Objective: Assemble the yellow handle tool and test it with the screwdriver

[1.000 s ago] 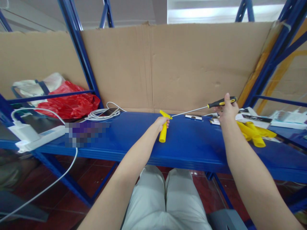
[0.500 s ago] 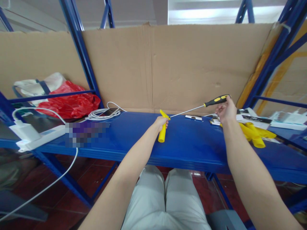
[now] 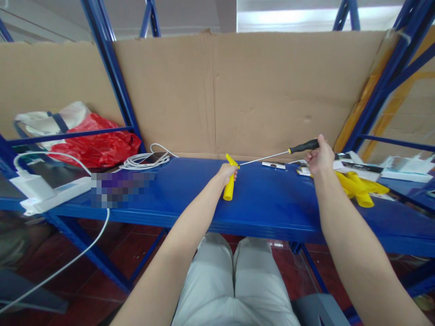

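Observation:
My left hand point(image 3: 227, 173) is closed round a yellow plastic part point(image 3: 229, 186) held just over the blue shelf point(image 3: 265, 203). A long thin screwdriver point(image 3: 272, 156) with a black and yellow handle runs from that part up to the right. My right hand point(image 3: 317, 158) grips the handle, fingers wrapped round it. The shaft's tip meets the top of the yellow part by my left fingers.
More yellow parts point(image 3: 358, 190) and small boxes point(image 3: 360, 167) lie at the right. A coiled white cable point(image 3: 144, 159), a red bag point(image 3: 97, 145) and a white power strip point(image 3: 50, 194) sit at the left. Cardboard point(image 3: 238, 90) backs the shelf.
My right hand has turned and shifted slightly left on the screwdriver handle, hiding its yellow marks. The left hand and yellow part have barely moved.

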Action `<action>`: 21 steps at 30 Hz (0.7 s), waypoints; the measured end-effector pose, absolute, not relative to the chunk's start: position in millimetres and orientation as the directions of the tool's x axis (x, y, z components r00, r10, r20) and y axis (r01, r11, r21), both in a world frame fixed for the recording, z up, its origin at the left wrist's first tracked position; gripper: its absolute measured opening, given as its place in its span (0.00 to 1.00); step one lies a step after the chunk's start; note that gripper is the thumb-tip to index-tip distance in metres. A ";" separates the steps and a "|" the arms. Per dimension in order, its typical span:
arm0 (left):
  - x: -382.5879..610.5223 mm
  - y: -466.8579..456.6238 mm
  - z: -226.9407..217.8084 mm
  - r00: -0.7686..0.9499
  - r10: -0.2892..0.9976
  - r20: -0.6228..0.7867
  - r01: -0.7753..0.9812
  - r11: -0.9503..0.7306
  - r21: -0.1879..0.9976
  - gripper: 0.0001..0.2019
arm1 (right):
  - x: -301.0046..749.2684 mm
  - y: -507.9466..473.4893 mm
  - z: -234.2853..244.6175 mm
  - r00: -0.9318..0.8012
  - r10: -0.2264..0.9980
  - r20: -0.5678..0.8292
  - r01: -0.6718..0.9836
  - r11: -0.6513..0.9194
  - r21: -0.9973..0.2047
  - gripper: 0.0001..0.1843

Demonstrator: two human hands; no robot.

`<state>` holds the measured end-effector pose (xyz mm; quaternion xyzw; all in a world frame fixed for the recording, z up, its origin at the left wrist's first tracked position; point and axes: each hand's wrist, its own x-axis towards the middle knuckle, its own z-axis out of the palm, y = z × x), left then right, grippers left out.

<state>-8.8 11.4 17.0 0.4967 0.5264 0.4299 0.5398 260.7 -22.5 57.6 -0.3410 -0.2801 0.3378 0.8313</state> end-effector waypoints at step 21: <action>-13.7 16.3 16.9 -0.024 0.999 -0.049 0.111 0.051 0.993 0.08 | 238.2 -34.0 64.4 0.740 0.664 0.108 -0.316 0.485 -0.815 0.17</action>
